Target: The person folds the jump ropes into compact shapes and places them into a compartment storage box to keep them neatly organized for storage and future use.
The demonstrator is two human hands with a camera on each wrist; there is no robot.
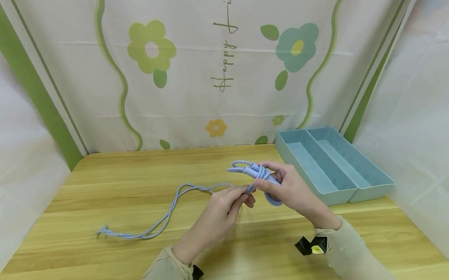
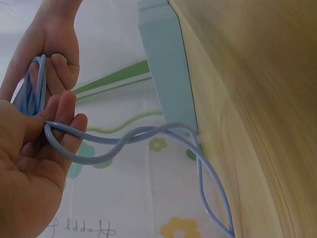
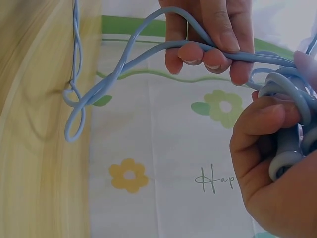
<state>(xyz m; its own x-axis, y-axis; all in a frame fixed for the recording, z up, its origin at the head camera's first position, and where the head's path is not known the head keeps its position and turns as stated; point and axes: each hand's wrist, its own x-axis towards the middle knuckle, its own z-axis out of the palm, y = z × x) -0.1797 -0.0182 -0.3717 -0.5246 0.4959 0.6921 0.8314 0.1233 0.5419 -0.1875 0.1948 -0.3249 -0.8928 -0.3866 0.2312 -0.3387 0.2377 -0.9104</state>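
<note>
- Where the wooden table (image 1: 100, 273) lies nearest the viewer, its pale yellow planks run crosswise with a plain grain; two beige sleeves come in over its near edge, well short of the blue tray (image 1: 335, 171), each with a small dark device at the wrist.
- The left hand (image 1: 218, 215) is held above the table, left of the tray; its fingertips (image 3: 198, 52) pinch a doubled run of the blue cord (image 1: 163, 217) between thumb and fingers.
- The right hand (image 1: 292, 192) is just beside the left, nearer the tray; its fingers curl round a bundle of the cord's wound loops and rounded grey-blue handle ends (image 3: 285, 158), gripping it.
- The cord is smooth, glossy, pale blue and tubular; from the left hand it hangs to the table, then trails in two loose strands away from the tray, ending in a small knotted tip (image 1: 103, 231).
- The tray is a long light-blue box with two narrow compartments, sitting on the table's far right side, apart from both hands.
- Beyond the tray a white cloth backdrop (image 1: 203, 71) closes the table's far edge and sides; it bears green wavy stripes, green, teal and yellow flowers and handwritten lettering.
</note>
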